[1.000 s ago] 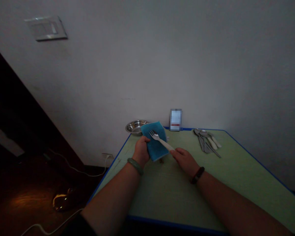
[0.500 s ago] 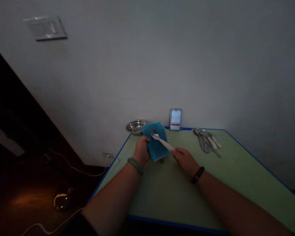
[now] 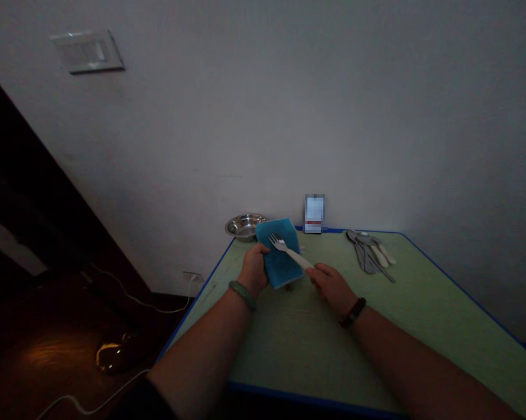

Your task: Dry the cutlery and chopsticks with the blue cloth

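Note:
My left hand is closed on a blue cloth, thumb over its left edge, with the other fingers hidden behind. Across the front of the cloth lies a fork with a pale handle and metal tines, slanting up to the left. My right hand pinches the end of that handle. Both hands are above the green table. Beneath the cloth's lower edge a small dark thing shows, too hidden to name.
A metal bowl stands at the table's far left corner, partly behind the cloth. Several spoons and other cutlery lie in a pile at the far right. A phone leans against the wall. A white cable hangs left of the table.
The whole view has shifted very slightly. Both hands keep the same hold on the cloth and the fork, with hardly any movement between them.

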`<state>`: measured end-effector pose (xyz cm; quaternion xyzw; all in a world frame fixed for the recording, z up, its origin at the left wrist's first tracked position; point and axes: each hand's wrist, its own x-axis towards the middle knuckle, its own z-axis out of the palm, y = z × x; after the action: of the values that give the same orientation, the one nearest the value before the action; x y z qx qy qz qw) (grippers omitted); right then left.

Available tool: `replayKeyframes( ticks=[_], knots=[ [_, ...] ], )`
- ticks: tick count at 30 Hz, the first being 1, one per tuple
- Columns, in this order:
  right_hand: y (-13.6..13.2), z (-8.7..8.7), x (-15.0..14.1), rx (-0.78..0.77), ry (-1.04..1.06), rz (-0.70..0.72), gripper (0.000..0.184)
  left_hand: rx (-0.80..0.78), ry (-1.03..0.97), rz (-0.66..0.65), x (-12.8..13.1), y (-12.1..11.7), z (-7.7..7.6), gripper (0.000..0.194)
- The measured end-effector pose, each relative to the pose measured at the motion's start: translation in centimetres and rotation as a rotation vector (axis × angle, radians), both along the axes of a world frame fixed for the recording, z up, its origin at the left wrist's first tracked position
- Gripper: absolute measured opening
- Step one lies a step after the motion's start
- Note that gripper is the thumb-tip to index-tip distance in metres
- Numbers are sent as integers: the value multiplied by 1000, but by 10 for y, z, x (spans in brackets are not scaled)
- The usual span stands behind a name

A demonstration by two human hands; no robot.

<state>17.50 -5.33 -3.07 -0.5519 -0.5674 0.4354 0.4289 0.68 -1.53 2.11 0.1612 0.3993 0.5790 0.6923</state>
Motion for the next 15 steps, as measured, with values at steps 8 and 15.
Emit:
replayKeyframes(
  ticks=[8,15],
  knots=[
    [-1,2,-1,-1,4,-1,35,-21,15,-34,1,-1,-1,45],
    [-2,0,-2,9,26,-12,35,-29,9,-48,0,-1,2,42]
  ],
)
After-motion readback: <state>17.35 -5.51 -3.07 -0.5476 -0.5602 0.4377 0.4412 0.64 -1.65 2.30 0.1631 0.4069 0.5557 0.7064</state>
